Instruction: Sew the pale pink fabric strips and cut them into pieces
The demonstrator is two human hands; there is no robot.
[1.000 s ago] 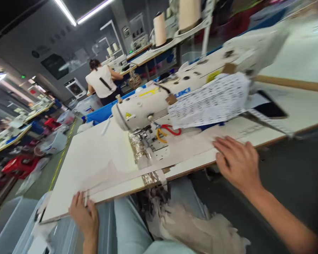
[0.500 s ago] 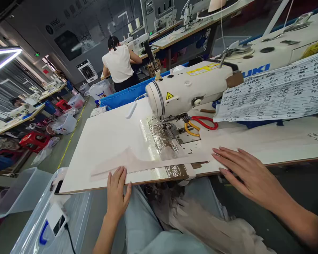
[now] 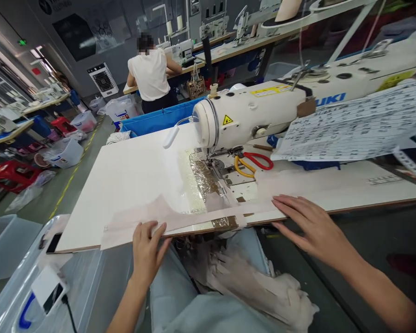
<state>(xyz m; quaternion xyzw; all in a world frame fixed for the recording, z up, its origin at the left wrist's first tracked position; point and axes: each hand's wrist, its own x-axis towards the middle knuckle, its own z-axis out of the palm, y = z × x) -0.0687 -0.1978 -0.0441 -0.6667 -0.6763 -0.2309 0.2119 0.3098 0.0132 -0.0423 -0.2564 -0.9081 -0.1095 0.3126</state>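
Note:
Pale pink, sheer fabric (image 3: pixel 187 220) lies along the front edge of the white sewing table (image 3: pixel 131 173). My left hand (image 3: pixel 148 249) rests on its near edge at the left, fingers slightly apart. Farther right, my right hand (image 3: pixel 307 226) lies with fingers stretched over the fabric strip at the table edge. Behind the fabric stands a white sewing machine (image 3: pixel 242 115), its needle area over a taped plate. Scissors (image 3: pixel 258 160) with red and yellow handles lie beside the needle area. More crumpled fabric (image 3: pixel 249 277) hangs over my lap.
A sheet of handwritten paper (image 3: pixel 353 127) leans against the machine at the right. A clear plastic bin (image 3: pixel 100 282) with a white device (image 3: pixel 50 289) on it stands at the lower left. Beyond the blue cloth trough (image 3: pixel 162 118), a person (image 3: pixel 149 76) sits at another table.
The fabric's left part now spreads wider and hangs slightly over the front edge. Both hands remain near the edge, with the left thumb and fingers shifted slightly. The view has turned a little.

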